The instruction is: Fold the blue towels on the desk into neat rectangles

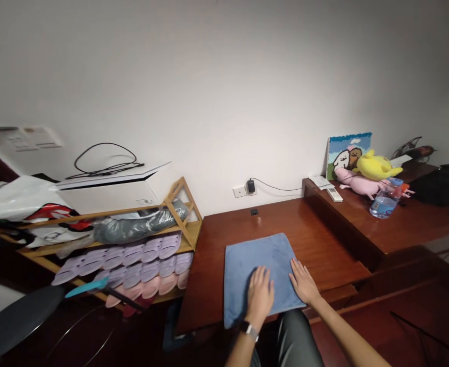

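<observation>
A blue, soft-looking square cloth [247, 260] lies flat on the reddish-brown wooden desk [209, 244], its near edge reaching the desk's front. My left hand [260, 293] rests palm down on the cloth's lower middle, fingers stretched out. Over the right edge of the cloth lies my right hand [304, 283], also flat, with its fingers pointing up and to the left. Neither hand grips anything. A watch [249, 330] is on my left wrist.
Left of the desk stands a wooden rack [193, 234] with several clogs [146, 252] and a white box [113, 196] on top. A raised surface at right carries a water bottle [387, 199], plush toys [377, 165] and a remote [335, 194]. A charger [251, 185] is plugged into the wall.
</observation>
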`<state>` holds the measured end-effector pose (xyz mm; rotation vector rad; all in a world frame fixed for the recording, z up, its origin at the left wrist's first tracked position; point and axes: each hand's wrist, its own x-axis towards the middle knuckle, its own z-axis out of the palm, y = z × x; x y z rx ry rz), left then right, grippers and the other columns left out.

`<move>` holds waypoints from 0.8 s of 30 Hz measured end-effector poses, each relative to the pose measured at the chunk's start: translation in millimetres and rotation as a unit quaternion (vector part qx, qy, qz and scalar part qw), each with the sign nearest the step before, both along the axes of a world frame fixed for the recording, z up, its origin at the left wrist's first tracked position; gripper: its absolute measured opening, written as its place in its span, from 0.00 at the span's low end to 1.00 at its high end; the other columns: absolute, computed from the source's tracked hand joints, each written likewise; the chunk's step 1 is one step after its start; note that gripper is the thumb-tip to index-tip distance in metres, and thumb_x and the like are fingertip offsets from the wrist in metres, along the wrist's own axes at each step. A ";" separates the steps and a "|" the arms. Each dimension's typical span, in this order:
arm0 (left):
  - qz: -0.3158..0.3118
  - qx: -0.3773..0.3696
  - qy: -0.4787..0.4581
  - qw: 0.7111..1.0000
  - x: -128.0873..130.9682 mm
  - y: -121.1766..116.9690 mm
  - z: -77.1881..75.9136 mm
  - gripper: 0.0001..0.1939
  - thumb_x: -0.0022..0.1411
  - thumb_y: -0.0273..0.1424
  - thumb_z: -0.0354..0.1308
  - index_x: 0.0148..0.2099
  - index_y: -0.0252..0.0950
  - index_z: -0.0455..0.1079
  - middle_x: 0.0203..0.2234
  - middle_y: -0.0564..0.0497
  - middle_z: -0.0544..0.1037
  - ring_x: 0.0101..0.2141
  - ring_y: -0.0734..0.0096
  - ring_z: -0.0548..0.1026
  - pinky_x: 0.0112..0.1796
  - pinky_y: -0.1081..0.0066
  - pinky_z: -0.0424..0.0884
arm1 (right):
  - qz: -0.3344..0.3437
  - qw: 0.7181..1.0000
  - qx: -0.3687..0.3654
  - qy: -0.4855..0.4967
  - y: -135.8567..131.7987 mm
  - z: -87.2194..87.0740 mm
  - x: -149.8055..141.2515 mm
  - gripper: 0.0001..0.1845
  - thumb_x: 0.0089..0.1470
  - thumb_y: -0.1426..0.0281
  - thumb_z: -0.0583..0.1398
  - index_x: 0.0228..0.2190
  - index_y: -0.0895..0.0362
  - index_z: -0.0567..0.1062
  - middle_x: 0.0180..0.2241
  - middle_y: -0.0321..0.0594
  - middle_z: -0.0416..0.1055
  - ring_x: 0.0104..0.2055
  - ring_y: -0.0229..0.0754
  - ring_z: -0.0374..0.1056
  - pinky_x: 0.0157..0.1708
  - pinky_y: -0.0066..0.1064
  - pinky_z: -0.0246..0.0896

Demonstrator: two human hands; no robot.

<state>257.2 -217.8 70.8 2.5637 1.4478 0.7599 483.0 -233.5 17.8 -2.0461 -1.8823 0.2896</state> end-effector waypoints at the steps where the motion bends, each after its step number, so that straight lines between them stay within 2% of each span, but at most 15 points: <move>1: -0.042 -0.013 0.009 0.999 26.0 2.3 -1.1 0.25 0.75 0.34 0.44 0.68 0.39 0.67 0.67 0.45 0.70 0.68 0.56 0.64 0.67 0.51 0.60 | 0.001 1.000 -0.005 0.001 0.7 -8.0 2.5 0.35 0.69 0.59 0.43 0.71 0.60 0.57 0.73 0.47 0.52 0.75 0.51 0.45 0.72 0.50 0.46; 3: -0.108 -0.043 0.020 0.993 68.1 5.9 -7.8 0.27 0.76 0.38 0.43 0.72 0.39 0.62 0.69 0.46 0.66 0.69 0.56 0.61 0.69 0.49 0.57 | 0.016 1.000 -0.001 -0.005 0.2 -21.2 6.8 0.35 0.69 0.62 0.42 0.72 0.58 0.55 0.74 0.45 0.50 0.76 0.50 0.44 0.72 0.51 0.45; 4: -0.128 -0.055 0.024 0.990 81.0 7.3 -12.9 0.28 0.76 0.40 0.43 0.73 0.40 0.60 0.70 0.46 0.65 0.69 0.56 0.61 0.69 0.49 0.56 | 0.024 1.000 0.001 -0.010 -0.5 -25.4 8.1 0.34 0.68 0.63 0.43 0.72 0.57 0.55 0.74 0.45 0.49 0.76 0.50 0.43 0.72 0.51 0.44; 6: -0.131 -0.068 0.033 0.989 84.7 10.2 -24.7 0.29 0.76 0.43 0.43 0.74 0.40 0.59 0.70 0.46 0.64 0.70 0.56 0.60 0.69 0.49 0.56 | 0.025 1.000 0.002 -0.016 -1.4 -28.7 8.8 0.34 0.68 0.63 0.43 0.72 0.57 0.55 0.74 0.44 0.49 0.76 0.50 0.43 0.73 0.50 0.42; 7: -0.113 -0.066 0.039 0.991 74.6 11.9 -30.9 0.30 0.76 0.44 0.43 0.74 0.40 0.59 0.71 0.45 0.63 0.70 0.55 0.60 0.69 0.48 0.57 | 0.017 1.000 0.000 -0.013 -1.6 -28.4 8.4 0.34 0.69 0.62 0.42 0.72 0.57 0.55 0.74 0.43 0.50 0.76 0.49 0.43 0.73 0.49 0.42; 9: -0.044 -0.050 0.053 0.996 33.0 15.5 -43.3 0.30 0.76 0.45 0.45 0.73 0.40 0.59 0.71 0.44 0.63 0.70 0.53 0.60 0.68 0.46 0.57 | -0.002 1.000 -0.004 -0.002 -1.6 -26.3 7.0 0.35 0.70 0.59 0.41 0.72 0.58 0.54 0.74 0.43 0.50 0.76 0.49 0.43 0.73 0.48 0.41; 13: 0.119 0.002 0.076 0.990 -88.7 19.9 -68.0 0.31 0.76 0.42 0.45 0.75 0.38 0.54 0.71 0.40 0.63 0.70 0.50 0.60 0.66 0.45 0.60 | -0.006 1.000 -0.002 0.016 -1.2 -26.0 6.8 0.36 0.71 0.56 0.40 0.73 0.57 0.53 0.74 0.41 0.50 0.76 0.49 0.44 0.73 0.48 0.40; 15: 0.130 0.025 0.081 0.988 -135.7 19.0 -79.3 0.32 0.76 0.40 0.43 0.77 0.38 0.47 0.70 0.41 0.64 0.68 0.52 0.64 0.65 0.47 0.64 | -0.002 1.000 0.000 0.018 -0.5 -28.2 8.6 0.36 0.71 0.55 0.40 0.73 0.57 0.53 0.74 0.40 0.50 0.76 0.49 0.44 0.73 0.48 0.40; 16: 0.123 0.036 0.082 0.988 -151.0 17.8 -84.1 0.33 0.77 0.39 0.43 0.78 0.39 0.43 0.70 0.42 0.63 0.68 0.54 0.64 0.65 0.48 0.65 | -0.001 1.000 -0.001 0.018 0.0 -28.9 9.6 0.36 0.71 0.55 0.40 0.73 0.56 0.53 0.74 0.40 0.50 0.76 0.49 0.43 0.73 0.48 0.40; 18: 0.101 0.056 0.081 0.990 -166.2 14.8 -90.5 0.35 0.77 0.38 0.43 0.79 0.40 0.36 0.71 0.44 0.62 0.68 0.57 0.64 0.65 0.50 0.66 | 0.002 1.000 -0.009 0.019 0.8 -28.3 11.4 0.36 0.71 0.54 0.39 0.73 0.55 0.53 0.74 0.39 0.50 0.76 0.49 0.43 0.73 0.48 0.41; 20: 0.095 0.069 0.075 0.990 -167.8 11.2 -91.6 0.36 0.77 0.37 0.43 0.79 0.41 0.32 0.72 0.44 0.61 0.68 0.57 0.64 0.65 0.50 0.66 | 0.005 1.000 -0.017 0.021 -0.4 -23.9 12.1 0.36 0.71 0.54 0.40 0.73 0.55 0.53 0.74 0.39 0.49 0.76 0.49 0.42 0.73 0.49 0.42; 24: 0.106 0.092 0.057 0.988 -158.6 3.1 -79.5 0.36 0.78 0.36 0.43 0.79 0.42 0.29 0.71 0.44 0.62 0.69 0.56 0.63 0.65 0.48 0.66 | 0.003 0.999 0.036 0.010 -13.5 -9.8 10.1 0.35 0.72 0.54 0.40 0.73 0.54 0.50 0.75 0.39 0.45 0.77 0.50 0.38 0.74 0.51 0.40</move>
